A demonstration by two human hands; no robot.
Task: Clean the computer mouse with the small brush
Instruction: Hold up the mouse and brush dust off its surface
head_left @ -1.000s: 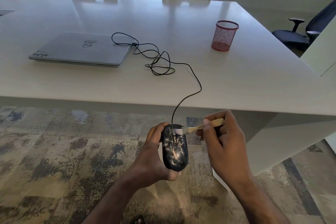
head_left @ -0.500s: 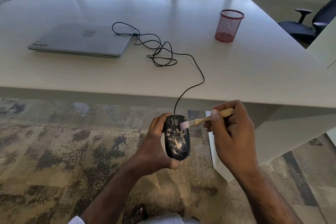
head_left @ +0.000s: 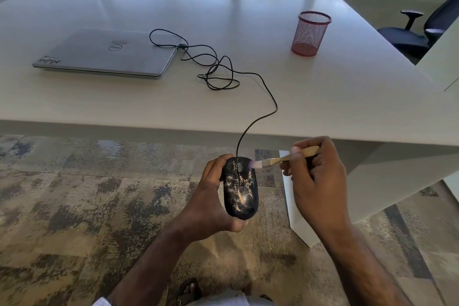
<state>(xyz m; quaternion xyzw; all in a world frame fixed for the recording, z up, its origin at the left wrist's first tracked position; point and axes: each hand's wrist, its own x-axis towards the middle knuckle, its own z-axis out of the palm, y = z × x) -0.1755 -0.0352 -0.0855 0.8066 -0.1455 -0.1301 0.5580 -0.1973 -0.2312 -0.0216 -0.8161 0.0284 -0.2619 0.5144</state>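
The right hand (head_left: 315,181) pinches the wooden handle of a small brush (head_left: 280,159), its pale bristles touching the front right edge of the computer mouse (head_left: 240,187). The left hand (head_left: 211,204) wraps the black, dust-speckled mouse from its nine o'clock side, held in the air over the patterned carpet (head_left: 87,194), below the white desk's (head_left: 347,97) near edge. Its cable (head_left: 263,122) climbs toward twelve o'clock, coils, and runs to a closed laptop (head_left: 106,53) at ten o'clock. A red mesh cup (head_left: 310,33) stands at one o'clock.
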